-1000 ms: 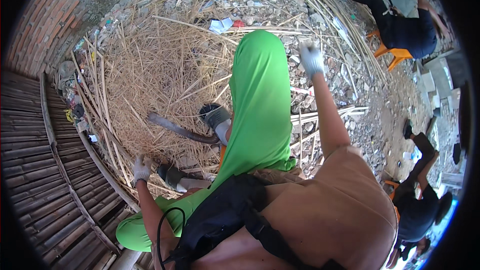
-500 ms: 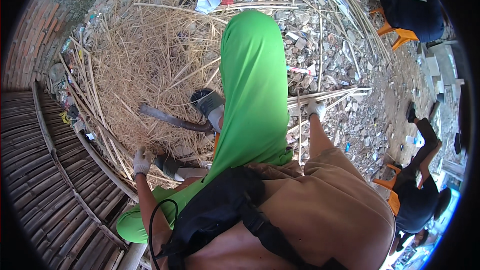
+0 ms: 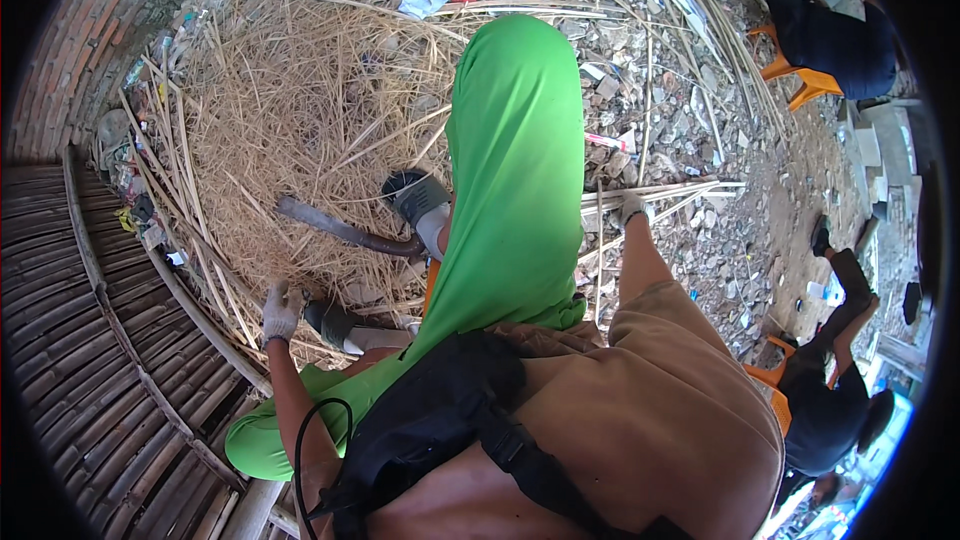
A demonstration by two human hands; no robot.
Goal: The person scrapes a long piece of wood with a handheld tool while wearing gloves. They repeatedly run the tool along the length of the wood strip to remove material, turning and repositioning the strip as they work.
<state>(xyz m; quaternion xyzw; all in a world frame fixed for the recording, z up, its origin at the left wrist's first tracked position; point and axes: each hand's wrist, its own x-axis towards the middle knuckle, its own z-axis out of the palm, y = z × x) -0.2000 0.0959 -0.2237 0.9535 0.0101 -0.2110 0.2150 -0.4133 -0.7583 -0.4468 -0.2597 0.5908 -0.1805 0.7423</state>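
My left hand (image 3: pixel 282 312), in a white work glove, is low at the left beside a shoe, at the edge of the pale bamboo shavings (image 3: pixel 300 130). Its fingers look stretched and a little apart, with nothing visible between them. On the right, my gloved right hand (image 3: pixel 634 208) is closed on a bundle of split bamboo strips (image 3: pixel 690 190) lying just above the rubble. A curved, dark, flat piece (image 3: pixel 340 228), its kind unclear, lies on the shavings near my dark shoe (image 3: pixel 415 198). Bright green cloth (image 3: pixel 515 160) covers my legs and hides the middle.
A bamboo-slat platform (image 3: pixel 100 340) fills the lower left, with long strips (image 3: pixel 190 190) along it. Rubble and litter (image 3: pixel 680 110) cover the ground at right. Two people in dark clothes sit on orange stools (image 3: pixel 800 80) at the right. A brick wall (image 3: pixel 70 70) stands far left.
My left hand has shifted slightly, its fingers now more extended. My right hand stays at the bamboo strips, turned a little. The view has moved slightly.
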